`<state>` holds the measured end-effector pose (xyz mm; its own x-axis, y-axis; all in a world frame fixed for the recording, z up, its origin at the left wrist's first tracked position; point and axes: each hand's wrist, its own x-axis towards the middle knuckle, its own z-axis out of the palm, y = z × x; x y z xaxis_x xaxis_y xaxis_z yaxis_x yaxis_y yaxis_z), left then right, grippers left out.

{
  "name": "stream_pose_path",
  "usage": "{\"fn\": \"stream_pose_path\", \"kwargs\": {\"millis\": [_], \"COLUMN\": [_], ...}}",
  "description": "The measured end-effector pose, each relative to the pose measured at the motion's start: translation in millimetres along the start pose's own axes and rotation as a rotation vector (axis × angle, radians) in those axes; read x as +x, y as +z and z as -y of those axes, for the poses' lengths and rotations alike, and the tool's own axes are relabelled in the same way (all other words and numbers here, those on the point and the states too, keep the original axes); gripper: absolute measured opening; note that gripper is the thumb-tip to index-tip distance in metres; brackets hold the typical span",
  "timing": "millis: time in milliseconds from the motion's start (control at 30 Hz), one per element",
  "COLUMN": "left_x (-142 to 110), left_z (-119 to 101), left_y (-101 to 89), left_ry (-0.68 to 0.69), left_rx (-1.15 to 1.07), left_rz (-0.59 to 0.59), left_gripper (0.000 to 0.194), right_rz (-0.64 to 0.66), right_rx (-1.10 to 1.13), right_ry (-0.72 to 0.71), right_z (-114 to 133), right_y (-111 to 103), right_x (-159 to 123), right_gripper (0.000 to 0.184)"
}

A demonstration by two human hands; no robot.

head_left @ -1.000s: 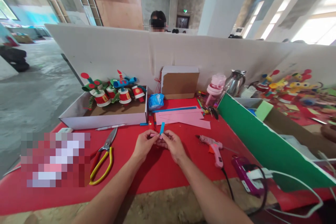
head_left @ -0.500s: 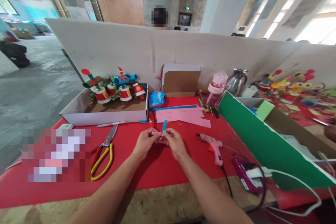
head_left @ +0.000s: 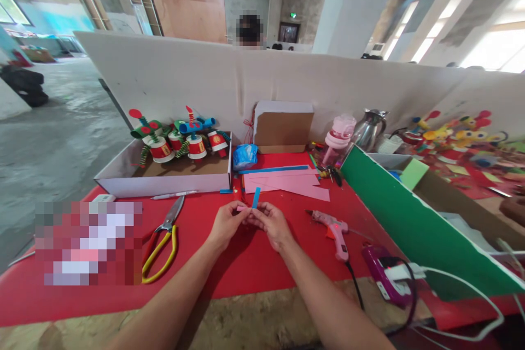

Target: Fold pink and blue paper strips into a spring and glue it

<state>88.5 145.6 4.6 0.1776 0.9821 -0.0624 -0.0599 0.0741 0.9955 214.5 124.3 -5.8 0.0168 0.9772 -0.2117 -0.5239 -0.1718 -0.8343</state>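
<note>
My left hand (head_left: 228, 223) is closed in a pinch on a small pink paper strip (head_left: 241, 208), most of it hidden by the fingers. Close against it, my right hand (head_left: 270, 222) pinches a narrow blue paper strip (head_left: 256, 197) whose free end points up and away from me. The fingertips of both hands meet where the two strips come together, above the red table cover (head_left: 246, 268). Pink paper sheets (head_left: 283, 183) lie just beyond the hands. A pink hot glue gun (head_left: 334, 229) rests to the right, and scissors (head_left: 168, 227) with red and yellow handles lie to the left.
A white box (head_left: 164, 185) at the back left holds several paper-cup figures (head_left: 162, 149). To the right, a green-sided box (head_left: 394, 224) stands beside a purple power device (head_left: 385, 276) with cables. A pink bottle (head_left: 340, 136) and a metal jug (head_left: 371, 126) stand behind.
The hands stay in nearly the same spot, still pinching both strips. Only slight finger shifts show, and the whole view has moved a little.
</note>
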Motion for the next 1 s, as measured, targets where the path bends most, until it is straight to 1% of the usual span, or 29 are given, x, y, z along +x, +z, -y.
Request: {"fn": "stream_pose_path", "kwargs": {"millis": [100,300,567,733,900,1000], "left_x": [0.0,0.7,1.8,3.0,2.0,0.5], "left_z": [0.2,-1.3,0.1,2.0,1.5,0.4], "left_y": [0.6,0.6,1.1,0.0,-2.9,-2.2], "left_ry": [0.009,0.000,0.060,0.067,0.048,0.032], "left_rx": [0.015,-0.009,0.082,0.040,-0.083,-0.109], "left_rz": [0.001,0.044,-0.008,-0.012,-0.025,0.023], "left_gripper": [0.027,0.027,0.024,0.028,0.036,0.037], "right_rz": [-0.016,-0.069,-0.015,-0.003,-0.109,-0.135], "right_rx": [-0.004,0.003,-0.029,-0.041,-0.115,-0.104], "right_ry": [0.017,-0.006,0.007,0.011,-0.037,-0.055], "right_z": [-1.3,-5.5,-0.6,3.2,4.1,3.7], "right_y": [-1.6,-2.1,-0.4,3.4,1.5,1.1], "right_x": [1.6,5.3,1.3,-1.1,-0.3,0.2], "right_gripper": [0.039,0.040,0.037,0.037,0.034,0.033]}}
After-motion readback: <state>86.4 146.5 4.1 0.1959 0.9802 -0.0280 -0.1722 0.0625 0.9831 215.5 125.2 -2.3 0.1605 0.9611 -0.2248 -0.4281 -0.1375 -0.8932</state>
